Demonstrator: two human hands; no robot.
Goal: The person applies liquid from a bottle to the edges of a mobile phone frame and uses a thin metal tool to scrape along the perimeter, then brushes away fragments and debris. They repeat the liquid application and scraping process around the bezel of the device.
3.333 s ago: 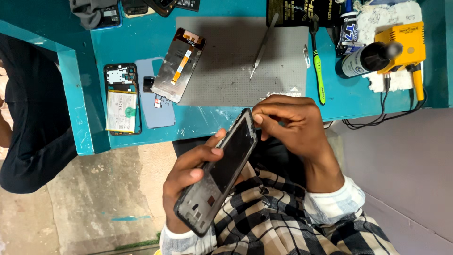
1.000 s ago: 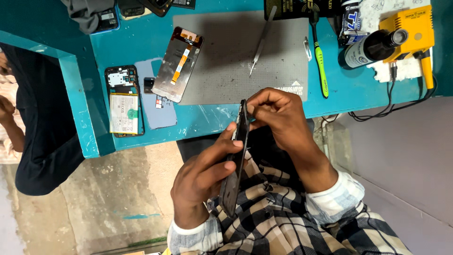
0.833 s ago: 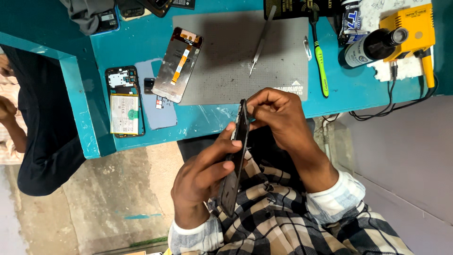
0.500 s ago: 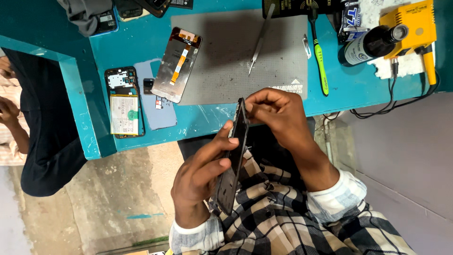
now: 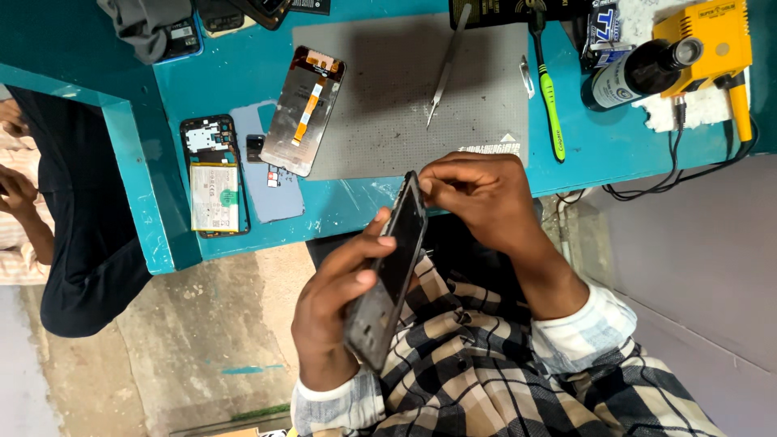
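The phone frame (image 5: 388,271), dark and stripped, is held on edge above the person's lap, just below the near edge of the teal table (image 5: 615,137). The left hand (image 5: 336,303) grips it from the side, fingers wrapped over its face and thumb behind. The right hand (image 5: 486,194) is closed in a pinch at the frame's top corner, fingertips pressed together on the edge; whether something small sits between them is too small to tell.

Judging by what lies about, the stripping-down looks largely done. A screen panel (image 5: 303,109) with an orange ribbon lies face down, partly on the grey mat (image 5: 469,105). Beside it a second phone body (image 5: 214,174) lies open with its battery showing, next to a pale blue back cover (image 5: 275,198). The frame in hand looks bare, so the work seems to be at cleaning or picking at its rim; nothing has yet been fitted back into it.

Farther out, tweezers (image 5: 445,65) rest on the mat, a green-handled tool (image 5: 550,97) lies along its right side, and a dark bottle (image 5: 639,73) leans by a yellow box (image 5: 712,36) with cables. At the left edge another person's hands (image 5: 16,190) show beside a dark garment
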